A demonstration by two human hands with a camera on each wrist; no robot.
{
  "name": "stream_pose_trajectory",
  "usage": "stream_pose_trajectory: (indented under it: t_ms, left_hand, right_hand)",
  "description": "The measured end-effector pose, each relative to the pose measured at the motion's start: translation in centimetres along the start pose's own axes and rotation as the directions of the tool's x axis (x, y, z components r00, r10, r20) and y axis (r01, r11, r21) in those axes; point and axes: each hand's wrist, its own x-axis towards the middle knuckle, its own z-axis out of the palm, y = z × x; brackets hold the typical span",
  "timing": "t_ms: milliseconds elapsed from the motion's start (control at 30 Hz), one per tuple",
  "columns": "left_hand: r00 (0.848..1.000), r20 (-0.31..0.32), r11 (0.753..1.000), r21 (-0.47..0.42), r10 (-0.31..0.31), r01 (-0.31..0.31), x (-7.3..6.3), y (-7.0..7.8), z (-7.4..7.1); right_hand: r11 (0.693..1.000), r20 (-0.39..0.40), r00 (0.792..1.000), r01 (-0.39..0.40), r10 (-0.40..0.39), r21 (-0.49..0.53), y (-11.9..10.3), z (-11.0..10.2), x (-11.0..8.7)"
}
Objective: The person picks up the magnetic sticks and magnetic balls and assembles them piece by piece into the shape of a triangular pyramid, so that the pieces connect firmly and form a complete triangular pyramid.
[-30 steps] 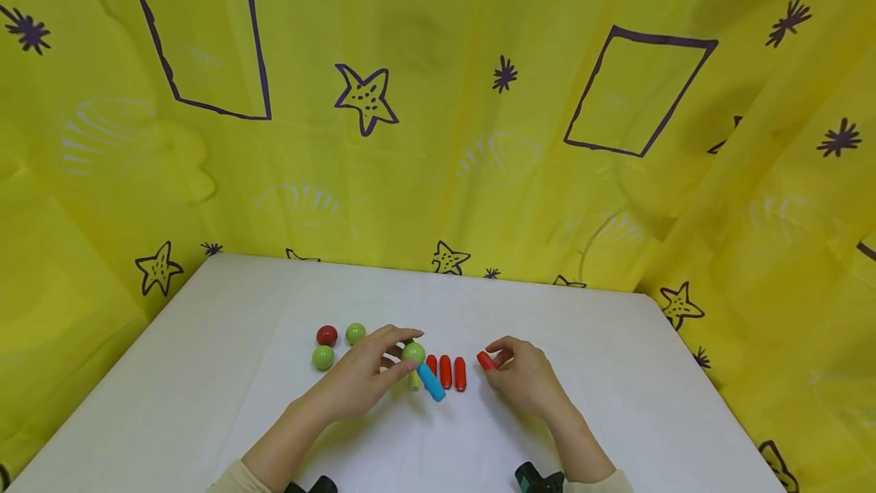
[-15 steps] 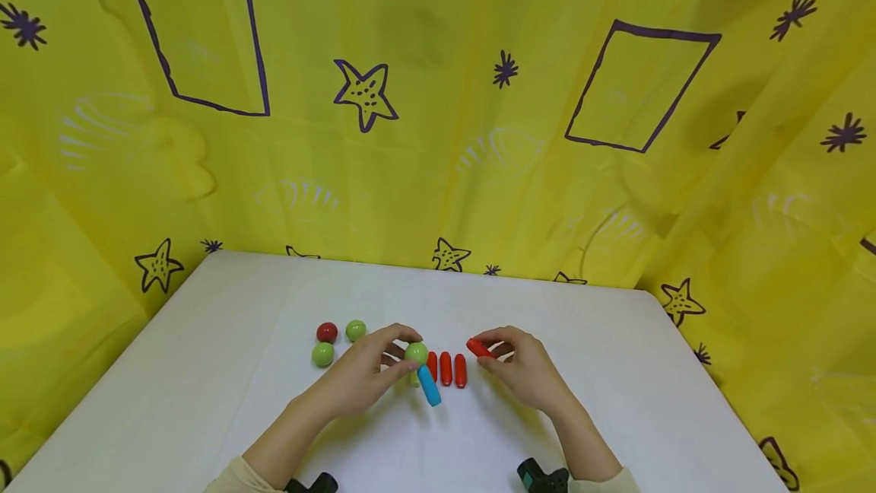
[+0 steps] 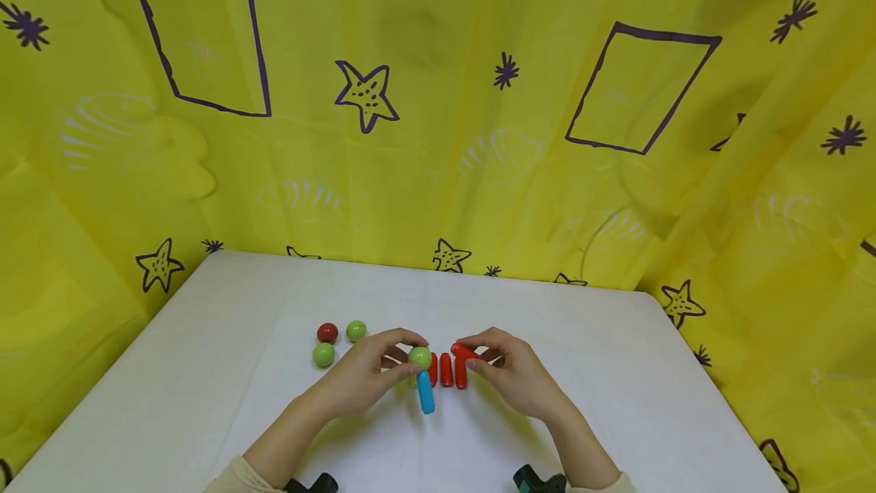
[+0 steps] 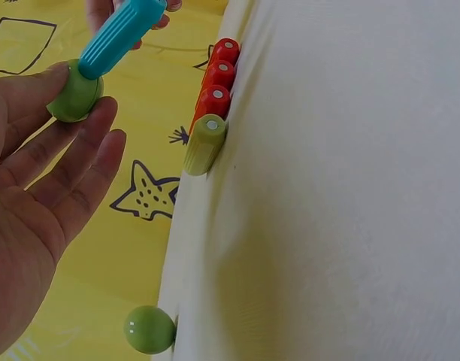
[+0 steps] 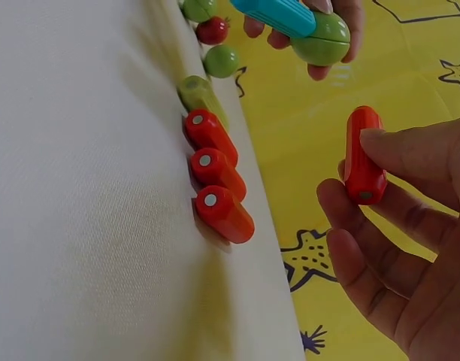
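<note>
Above the worktop (image 3: 616, 371), between its left and right edges, the left grip (image 3: 366, 379) pinches a glossy green ball (image 3: 420, 357) with a ribbed, plastic-looking blue rod (image 3: 426, 392) end-on against it; the right grip (image 3: 516, 375) pinches a ribbed red rod (image 5: 359, 167). All seem light, rigid, slippery; rods hold best mid-length.

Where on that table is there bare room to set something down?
Right of the right hand, the table is bare out to its edge; likewise left of the loose balls, and behind them up to the curtain. It's crowded between right and left hand, where red sticks and a green stick lie.
</note>
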Motion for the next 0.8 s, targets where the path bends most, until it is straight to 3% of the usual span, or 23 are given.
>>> stream_pose_trajectory:
  t_ms: [200, 800]
  left_hand:
    - [1.0, 0.017, 1.0, -0.023, 0.005, -0.005, 0.0, -0.1, 0.0]
    - [0.999, 0.039, 0.999, -0.035, 0.019, -0.017, -0.1, -0.1, 0.2]
  right_hand:
    - [1.0, 0.042, 0.999, 0.027, -0.027, -0.008, -0.2, 0.3, -0.1]
    - [0.994, 0.03, 0.994, 0.109, -0.109, 0.004, -0.5, 1.2, -0.2]
